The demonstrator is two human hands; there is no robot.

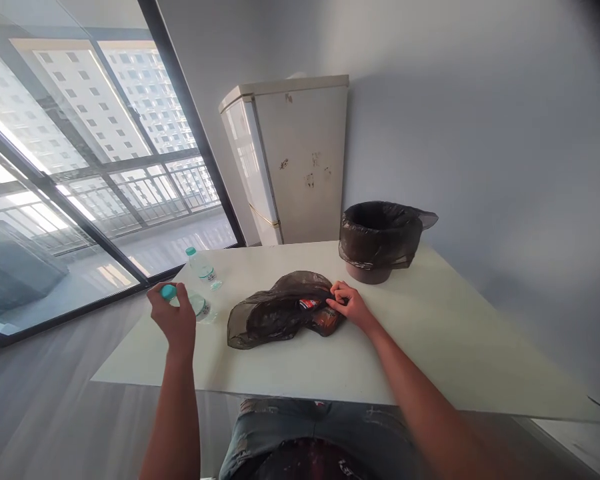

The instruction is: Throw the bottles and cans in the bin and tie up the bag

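Observation:
At the table's left side, my left hand (174, 319) is closed around the neck of a clear plastic bottle (200, 307) with a teal cap (169, 291). The bottle leans, and part of it is hidden behind my fingers. My right hand (349, 301) pinches the edge of a thin black plastic bag (265, 317) that lies crumpled on the table. In the bag's opening a red-and-white item (309, 304) shows, and an orange-brown printed item (326, 320) shows through the film. Their kinds are unclear.
A second clear bottle (205, 272) with a teal cap stands behind the held one. At the back right is a bin (367, 273) lined with a black bag (380, 240). Beyond the pale table (455, 333) stand a worn fridge (305, 153) and glass sliding doors (105, 153).

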